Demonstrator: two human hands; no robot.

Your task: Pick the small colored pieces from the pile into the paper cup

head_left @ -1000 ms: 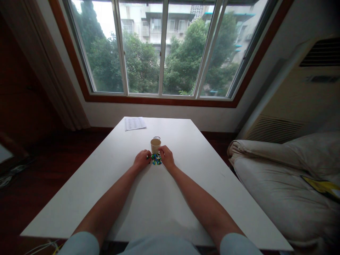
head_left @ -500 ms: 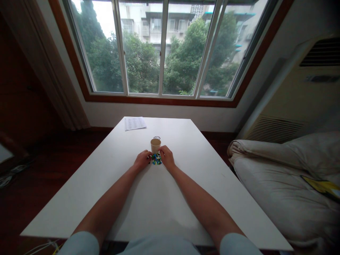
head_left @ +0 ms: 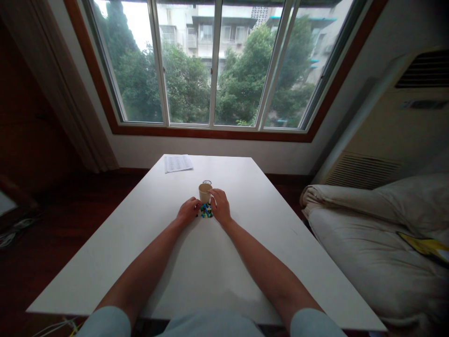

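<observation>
A small pile of beads (head_left: 206,211) in blue, green, white and black lies on the white table between my hands. Just behind the pile an upright tan paper cup (head_left: 205,194) stands. My left hand (head_left: 188,209) rests at the pile's left edge, its fingers curled together; whatever they may hold is too small to make out. At the cup's right side is my right hand (head_left: 220,206), index finger reaching to the rim and thumb apart from it below. I cannot tell whether that finger touches the cup.
A thin dark looped item (head_left: 207,181) lies behind the cup. Printed sheets of paper (head_left: 178,163) are at the table's far left corner. The white table (head_left: 217,267) narrows toward the window wall. A cushioned sofa (head_left: 354,243) stands along the right.
My right hand has risen slightly toward the cup's rim, and its finger and thumb have parted. My left hand has hardly moved.
</observation>
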